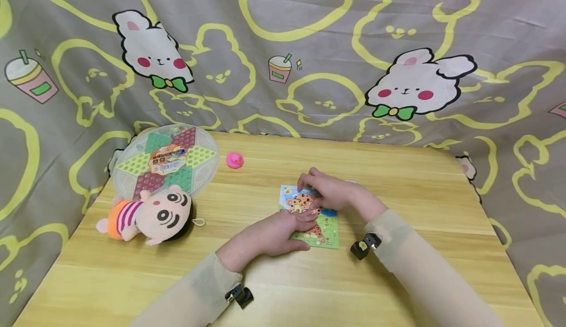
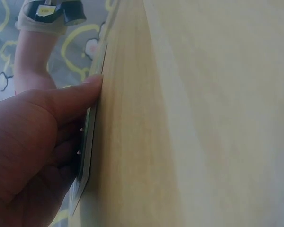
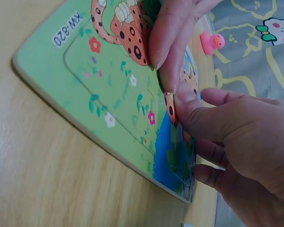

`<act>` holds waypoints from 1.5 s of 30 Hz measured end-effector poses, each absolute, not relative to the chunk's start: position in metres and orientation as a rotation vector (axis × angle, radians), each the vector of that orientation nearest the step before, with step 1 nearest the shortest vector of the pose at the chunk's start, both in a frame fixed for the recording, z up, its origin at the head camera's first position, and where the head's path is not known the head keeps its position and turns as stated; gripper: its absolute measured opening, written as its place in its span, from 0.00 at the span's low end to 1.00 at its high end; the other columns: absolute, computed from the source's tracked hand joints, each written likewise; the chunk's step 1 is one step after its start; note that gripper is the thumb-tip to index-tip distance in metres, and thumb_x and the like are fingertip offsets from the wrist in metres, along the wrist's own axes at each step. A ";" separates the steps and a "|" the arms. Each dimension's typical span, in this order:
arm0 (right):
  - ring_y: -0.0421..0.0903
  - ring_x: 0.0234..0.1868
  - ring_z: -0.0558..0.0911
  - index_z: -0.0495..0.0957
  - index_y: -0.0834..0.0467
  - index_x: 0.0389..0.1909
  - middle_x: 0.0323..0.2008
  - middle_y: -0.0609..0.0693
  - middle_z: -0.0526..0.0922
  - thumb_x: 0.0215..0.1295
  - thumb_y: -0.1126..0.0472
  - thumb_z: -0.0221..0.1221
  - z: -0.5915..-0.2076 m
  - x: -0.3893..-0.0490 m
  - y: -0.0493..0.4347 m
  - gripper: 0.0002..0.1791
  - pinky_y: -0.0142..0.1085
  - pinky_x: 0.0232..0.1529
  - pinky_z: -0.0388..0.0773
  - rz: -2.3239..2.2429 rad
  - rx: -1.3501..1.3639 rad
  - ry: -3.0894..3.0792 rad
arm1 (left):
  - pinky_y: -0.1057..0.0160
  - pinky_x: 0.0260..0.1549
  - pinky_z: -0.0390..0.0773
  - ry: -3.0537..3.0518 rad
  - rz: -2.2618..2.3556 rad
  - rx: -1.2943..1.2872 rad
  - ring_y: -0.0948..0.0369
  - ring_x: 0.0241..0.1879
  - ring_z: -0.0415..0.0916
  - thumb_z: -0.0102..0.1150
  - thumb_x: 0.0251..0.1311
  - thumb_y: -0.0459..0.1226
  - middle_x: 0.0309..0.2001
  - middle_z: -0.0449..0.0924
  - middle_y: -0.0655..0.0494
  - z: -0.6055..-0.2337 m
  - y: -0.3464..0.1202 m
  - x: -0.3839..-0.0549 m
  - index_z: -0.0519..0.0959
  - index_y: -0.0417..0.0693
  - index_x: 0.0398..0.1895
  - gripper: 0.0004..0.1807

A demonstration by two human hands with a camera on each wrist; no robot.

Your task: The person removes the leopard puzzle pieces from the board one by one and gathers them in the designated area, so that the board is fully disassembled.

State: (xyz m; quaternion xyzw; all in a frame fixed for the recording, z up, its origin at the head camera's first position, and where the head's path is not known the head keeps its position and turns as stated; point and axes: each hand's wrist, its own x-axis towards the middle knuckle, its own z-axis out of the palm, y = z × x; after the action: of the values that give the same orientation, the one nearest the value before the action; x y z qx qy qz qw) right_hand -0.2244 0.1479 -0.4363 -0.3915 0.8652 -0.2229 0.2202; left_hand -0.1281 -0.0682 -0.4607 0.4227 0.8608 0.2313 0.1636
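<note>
A flat jigsaw puzzle (image 1: pixel 330 231) with a spotted leopard on green grass lies on the table, "KW-820" printed at one corner. My left hand (image 1: pixel 274 232) rests on its lower left part with fingers laid straight across the leopard. In the left wrist view, the thumb (image 2: pixel 92 87) touches the board's edge. My right hand (image 1: pixel 331 189) is at the upper part, fingers bent at the far edge. Its thumb (image 3: pixel 187 101) presses an orange spotted part of the picture, right beside the left fingertips (image 3: pixel 168 78). The hands hide much of the leopard.
A pink rubber duck (image 1: pixel 235 160) sits farther back, left of the puzzle. At the left lie a plush doll (image 1: pixel 152 216) and a round Chinese checkers board (image 1: pixel 203 172) in clear plastic. A patterned curtain (image 1: pixel 318 52) closes off the back and sides.
</note>
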 end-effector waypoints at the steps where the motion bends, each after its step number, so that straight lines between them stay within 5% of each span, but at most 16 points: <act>1: 0.49 0.47 0.75 0.75 0.53 0.59 0.48 0.53 0.71 0.68 0.68 0.70 -0.436 -0.224 0.148 0.22 0.43 0.55 0.78 -0.621 -1.080 2.395 | 0.59 0.77 0.56 2.455 0.659 1.204 0.60 0.79 0.56 0.67 0.72 0.48 0.79 0.62 0.55 -0.460 -0.068 -0.128 0.73 0.45 0.76 0.33; 18: 0.46 0.46 0.78 0.79 0.62 0.56 0.45 0.49 0.78 0.63 0.63 0.75 -0.448 -0.215 0.153 0.22 0.44 0.53 0.79 -0.757 -1.085 2.536 | 0.59 0.77 0.56 2.452 0.664 1.203 0.58 0.79 0.57 0.67 0.73 0.48 0.78 0.64 0.54 -0.459 -0.069 -0.129 0.72 0.44 0.76 0.34; 29: 0.46 0.42 0.78 0.81 0.62 0.63 0.46 0.50 0.78 0.68 0.64 0.71 -0.449 -0.208 0.157 0.24 0.39 0.45 0.79 -0.842 -1.147 2.512 | 0.57 0.78 0.56 2.452 0.674 1.191 0.58 0.79 0.57 0.67 0.72 0.47 0.78 0.64 0.53 -0.459 -0.070 -0.129 0.72 0.43 0.76 0.34; 45: 0.44 0.41 0.78 0.82 0.63 0.64 0.50 0.48 0.76 0.73 0.65 0.66 -0.447 -0.206 0.161 0.20 0.37 0.45 0.79 -0.797 -1.189 2.517 | 0.58 0.78 0.56 2.463 0.658 1.222 0.59 0.79 0.56 0.66 0.73 0.48 0.79 0.64 0.53 -0.461 -0.068 -0.127 0.72 0.44 0.76 0.34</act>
State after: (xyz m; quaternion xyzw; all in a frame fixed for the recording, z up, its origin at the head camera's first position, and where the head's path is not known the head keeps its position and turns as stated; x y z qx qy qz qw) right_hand -0.2055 0.1611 -0.4472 -0.4075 0.8627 -0.2732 0.1225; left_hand -0.1270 -0.0680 -0.4608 0.4270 0.8604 0.2300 0.1567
